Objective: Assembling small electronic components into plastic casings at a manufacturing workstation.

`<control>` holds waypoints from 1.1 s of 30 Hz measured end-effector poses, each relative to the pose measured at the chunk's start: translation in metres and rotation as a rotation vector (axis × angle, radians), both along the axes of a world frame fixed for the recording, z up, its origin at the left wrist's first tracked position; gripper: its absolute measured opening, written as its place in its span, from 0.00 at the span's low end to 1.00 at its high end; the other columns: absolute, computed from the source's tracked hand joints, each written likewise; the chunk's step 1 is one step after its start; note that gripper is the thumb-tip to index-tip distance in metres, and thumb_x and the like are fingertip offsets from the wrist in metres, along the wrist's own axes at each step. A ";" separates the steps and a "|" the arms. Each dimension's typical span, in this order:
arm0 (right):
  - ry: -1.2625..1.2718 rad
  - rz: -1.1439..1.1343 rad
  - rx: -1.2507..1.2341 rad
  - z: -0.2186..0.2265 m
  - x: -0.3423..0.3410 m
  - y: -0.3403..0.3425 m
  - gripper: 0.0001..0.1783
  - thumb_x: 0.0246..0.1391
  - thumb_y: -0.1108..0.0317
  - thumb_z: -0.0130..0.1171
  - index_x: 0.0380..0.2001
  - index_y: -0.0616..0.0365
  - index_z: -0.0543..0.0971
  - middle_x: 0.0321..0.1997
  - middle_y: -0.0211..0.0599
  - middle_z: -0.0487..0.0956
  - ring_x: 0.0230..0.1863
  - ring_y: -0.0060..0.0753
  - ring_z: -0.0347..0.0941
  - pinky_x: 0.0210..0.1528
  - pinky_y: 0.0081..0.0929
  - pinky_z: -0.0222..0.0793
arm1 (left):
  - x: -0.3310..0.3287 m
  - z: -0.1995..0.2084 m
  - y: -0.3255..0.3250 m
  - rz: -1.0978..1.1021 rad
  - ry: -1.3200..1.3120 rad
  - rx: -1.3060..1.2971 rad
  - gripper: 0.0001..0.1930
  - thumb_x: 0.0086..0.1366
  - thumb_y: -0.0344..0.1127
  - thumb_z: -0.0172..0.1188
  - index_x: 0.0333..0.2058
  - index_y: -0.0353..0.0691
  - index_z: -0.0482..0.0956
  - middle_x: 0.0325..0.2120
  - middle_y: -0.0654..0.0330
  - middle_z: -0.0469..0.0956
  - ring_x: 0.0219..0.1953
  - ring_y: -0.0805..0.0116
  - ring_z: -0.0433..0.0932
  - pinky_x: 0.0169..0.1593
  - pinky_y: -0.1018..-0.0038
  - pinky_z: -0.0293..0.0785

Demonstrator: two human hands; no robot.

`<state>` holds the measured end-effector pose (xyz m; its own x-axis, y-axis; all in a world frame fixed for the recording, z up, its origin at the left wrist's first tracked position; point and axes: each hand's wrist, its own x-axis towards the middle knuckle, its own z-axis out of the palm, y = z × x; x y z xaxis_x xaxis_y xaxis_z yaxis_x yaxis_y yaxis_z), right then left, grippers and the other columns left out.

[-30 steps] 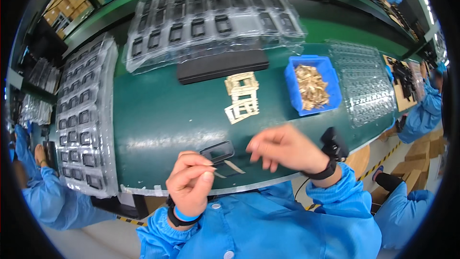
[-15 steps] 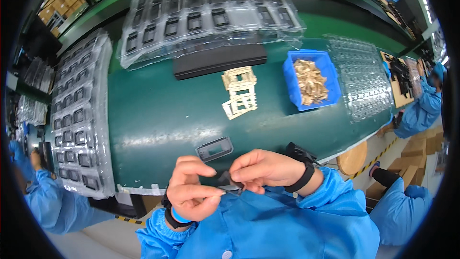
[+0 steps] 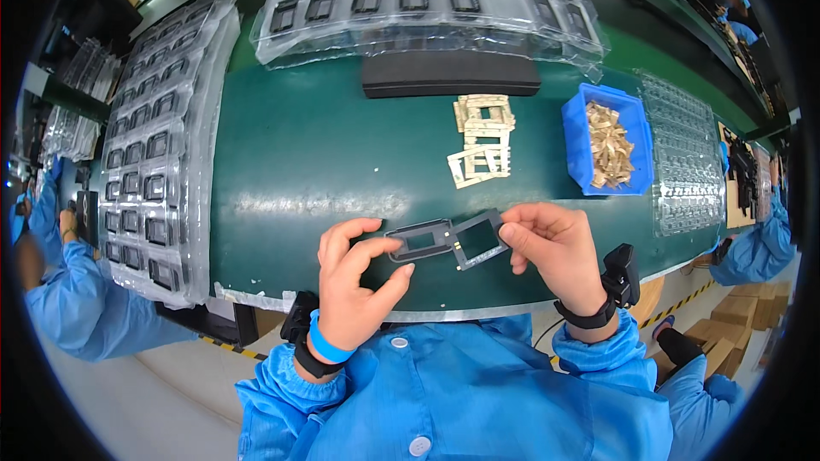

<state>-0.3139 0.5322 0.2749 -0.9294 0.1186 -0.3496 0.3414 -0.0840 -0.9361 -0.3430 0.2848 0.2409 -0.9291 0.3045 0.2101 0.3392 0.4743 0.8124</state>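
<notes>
In my right hand (image 3: 555,243), thumb and fingers pinch the right edge of a thin dark rectangular panel (image 3: 478,239) with small gold-coloured spots along its left edge. Its left side overlaps or meets the right end of a grey-black rounded frame (image 3: 421,241) with a rectangular window. That frame appears to rest on the green table. Around the frame's left end, my left hand (image 3: 359,269) has its thumb and fingers spread apart, the index fingertip at the frame's edge. Whether that fingertip presses on it I cannot tell.
Behind lie thin cream frame-shaped pieces (image 3: 485,141) and a long black block (image 3: 448,77). A blue bin (image 3: 575,149) holds small tan strips. Clear trays of dark frames stand at the back (image 3: 342,34) and left (image 3: 184,179); another clear tray (image 3: 683,154) lies right.
Both hands have moved forward from near my body to over the table. My right hand has brought the dark panel to the frame, and my left hand has let go and spread. The view has shifted.
</notes>
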 end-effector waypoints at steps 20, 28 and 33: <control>-0.124 0.187 0.079 -0.032 -0.023 -0.040 0.06 0.54 0.72 0.62 0.28 0.64 0.77 0.19 0.27 0.76 0.19 0.13 0.71 0.21 0.14 0.67 | 0.007 -0.016 0.002 0.071 0.086 -0.170 0.27 0.46 0.28 0.72 0.48 0.41 0.76 0.45 0.60 0.80 0.50 0.59 0.74 0.56 0.64 0.58; -0.108 0.180 0.181 -0.030 -0.025 -0.040 0.04 0.53 0.76 0.61 0.30 0.65 0.76 0.22 0.28 0.77 0.19 0.12 0.70 0.20 0.12 0.66 | 0.005 -0.020 0.005 0.052 0.145 -0.153 0.18 0.45 0.29 0.73 0.37 0.41 0.80 0.44 0.61 0.80 0.50 0.60 0.74 0.55 0.64 0.59; -0.050 0.178 0.242 -0.035 -0.024 -0.045 0.04 0.52 0.76 0.62 0.28 0.65 0.77 0.20 0.28 0.76 0.20 0.11 0.69 0.21 0.13 0.65 | 0.006 -0.019 0.003 0.053 0.180 -0.226 0.13 0.44 0.30 0.72 0.32 0.41 0.83 0.44 0.61 0.80 0.49 0.60 0.75 0.54 0.64 0.60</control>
<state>-0.3383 0.4869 0.2397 -0.9253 0.0407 -0.3769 0.3770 0.2045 -0.9034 -0.3373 0.2877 0.2222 -0.8988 0.3142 0.3057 0.4383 0.6570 0.6134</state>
